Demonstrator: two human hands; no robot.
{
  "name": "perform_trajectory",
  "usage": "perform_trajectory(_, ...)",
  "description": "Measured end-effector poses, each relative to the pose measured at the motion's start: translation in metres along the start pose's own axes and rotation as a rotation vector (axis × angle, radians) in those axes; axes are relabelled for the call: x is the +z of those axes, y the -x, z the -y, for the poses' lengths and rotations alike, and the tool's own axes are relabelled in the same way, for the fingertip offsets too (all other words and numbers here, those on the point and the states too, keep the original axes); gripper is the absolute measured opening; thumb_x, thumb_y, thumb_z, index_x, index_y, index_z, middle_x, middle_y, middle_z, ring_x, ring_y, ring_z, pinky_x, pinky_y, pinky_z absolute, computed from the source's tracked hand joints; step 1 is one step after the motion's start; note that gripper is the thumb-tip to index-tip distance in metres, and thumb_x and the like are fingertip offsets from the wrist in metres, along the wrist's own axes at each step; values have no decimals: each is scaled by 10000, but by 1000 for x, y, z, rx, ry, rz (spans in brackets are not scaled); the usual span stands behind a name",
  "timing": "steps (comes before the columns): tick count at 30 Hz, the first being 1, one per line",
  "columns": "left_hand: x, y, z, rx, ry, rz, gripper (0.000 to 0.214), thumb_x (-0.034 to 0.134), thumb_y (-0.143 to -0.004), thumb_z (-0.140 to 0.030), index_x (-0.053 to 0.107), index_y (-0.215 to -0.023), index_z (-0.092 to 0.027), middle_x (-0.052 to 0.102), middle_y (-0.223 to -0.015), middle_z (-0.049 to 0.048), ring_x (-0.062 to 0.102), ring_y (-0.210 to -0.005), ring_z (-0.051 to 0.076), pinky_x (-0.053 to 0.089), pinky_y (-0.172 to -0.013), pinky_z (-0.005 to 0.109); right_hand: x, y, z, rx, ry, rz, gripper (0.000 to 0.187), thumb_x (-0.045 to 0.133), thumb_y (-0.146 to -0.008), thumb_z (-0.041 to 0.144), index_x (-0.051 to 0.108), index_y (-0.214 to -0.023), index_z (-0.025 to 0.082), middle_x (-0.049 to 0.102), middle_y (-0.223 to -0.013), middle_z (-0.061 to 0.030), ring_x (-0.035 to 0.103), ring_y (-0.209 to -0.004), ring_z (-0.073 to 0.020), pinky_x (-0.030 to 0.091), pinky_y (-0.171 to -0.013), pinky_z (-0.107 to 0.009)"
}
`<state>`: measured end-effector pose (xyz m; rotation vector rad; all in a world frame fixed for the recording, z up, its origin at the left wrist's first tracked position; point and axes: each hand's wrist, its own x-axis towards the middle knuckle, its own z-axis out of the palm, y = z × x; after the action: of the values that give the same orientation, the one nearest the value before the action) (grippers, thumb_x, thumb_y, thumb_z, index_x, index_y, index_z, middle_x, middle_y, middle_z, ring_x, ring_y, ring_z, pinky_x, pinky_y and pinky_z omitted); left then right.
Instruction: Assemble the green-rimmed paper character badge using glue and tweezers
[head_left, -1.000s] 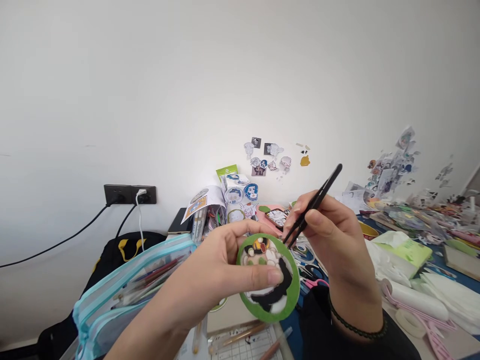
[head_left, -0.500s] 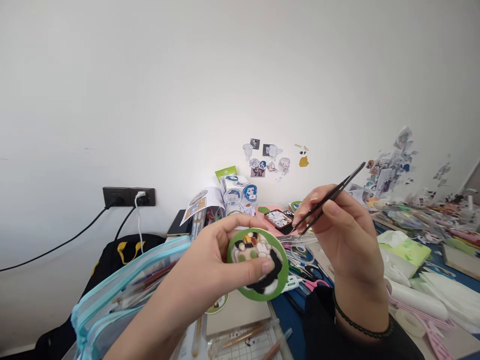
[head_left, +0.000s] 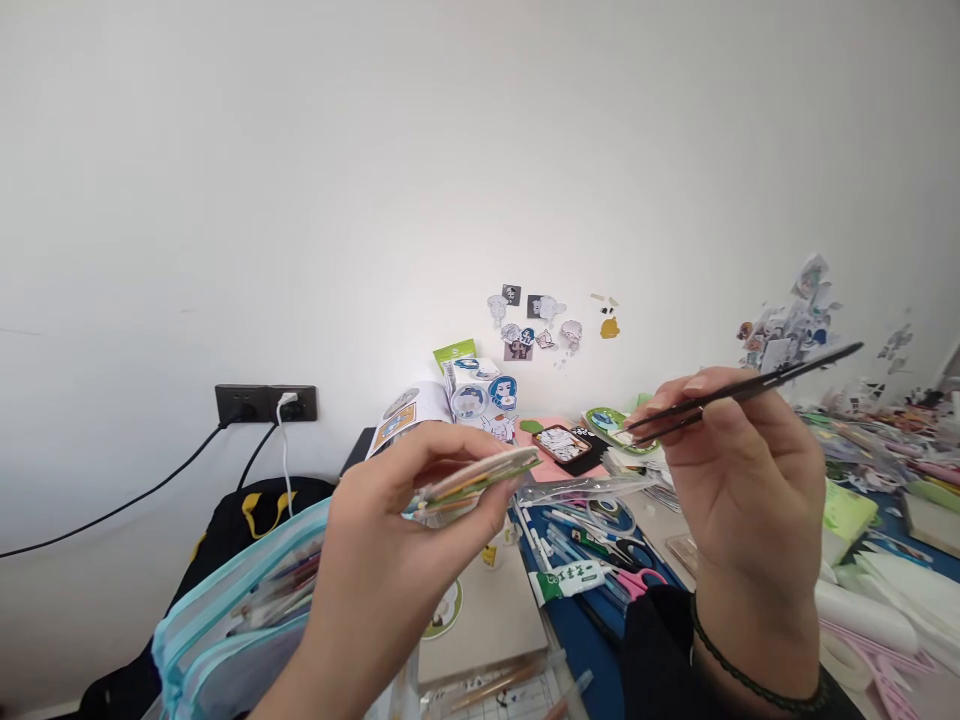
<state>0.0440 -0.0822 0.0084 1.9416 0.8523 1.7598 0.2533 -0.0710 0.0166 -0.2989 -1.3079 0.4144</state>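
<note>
pale wall [head_left: 375, 150] fills the top of my remote view, stickers [head_left: 517, 348] clustered on it above a littered blue table [head_left: 600, 655]. i see the left hand [head_left: 397, 530] pinching the disc [head_left: 487, 475], fingers over it and thumb under it, raised off the table and turned nearly edge-on, so i cannot make out its face. over on the other side, the right hand [head_left: 742, 490] pinches black tweezers [head_left: 750, 388]; their tips point left, slightly parted and well apart from the disc. between the hands i spot a tube [head_left: 571, 580] near pink scissors [head_left: 641, 580]. a pouch [head_left: 247, 590] sits beside the left forearm.
</note>
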Motion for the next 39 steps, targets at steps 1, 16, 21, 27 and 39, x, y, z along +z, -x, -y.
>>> perform_trajectory(1,0,2,2,108,-22,-10,161,730,-776,-121,686,-815,-271,747,-831,-25,701,-843,190,570,-758,286,4,3,2,-16,16,-2,79,626,-920,210,704,-929,203,685,-819,-11,705,-739,-152,620,-625,-263)
perform_trajectory(16,8,19,23,404,-53,-98,180,683,-833,-167,699,-929,-318,764,-1008,-38,715,-910,185,581,-841,294,25,24,10,-172,41,-25,61,666,-906,207,705,-952,198,674,-809,-6,721,-721,-182,613,-686,-360)
perform_trajectory(21,10,23,23,337,-8,-127,149,705,-830,-194,704,-902,-325,768,-981,-33,721,-908,198,595,-829,310,30,25,11,-164,93,-64,63,662,-907,226,705,-952,222,701,-778,-6,708,-697,-193,603,-638,-367)
perform_trajectory(27,11,23,20,267,73,-116,168,750,-800,-195,720,-872,-343,767,-960,-49,725,-887,185,597,-818,301,35,28,11,-194,102,-127,66,670,-899,200,714,-946,211,715,-780,-5,688,-695,-193,573,-648,-383)
perform_trajectory(39,12,20,17,278,100,-100,161,766,-788,-213,737,-868,-349,780,-942,-59,736,-856,179,608,-763,278,32,25,11,-107,45,-15,84,629,-925,172,700,-955,206,727,-786,-4,716,-707,-182,584,-689,-346)
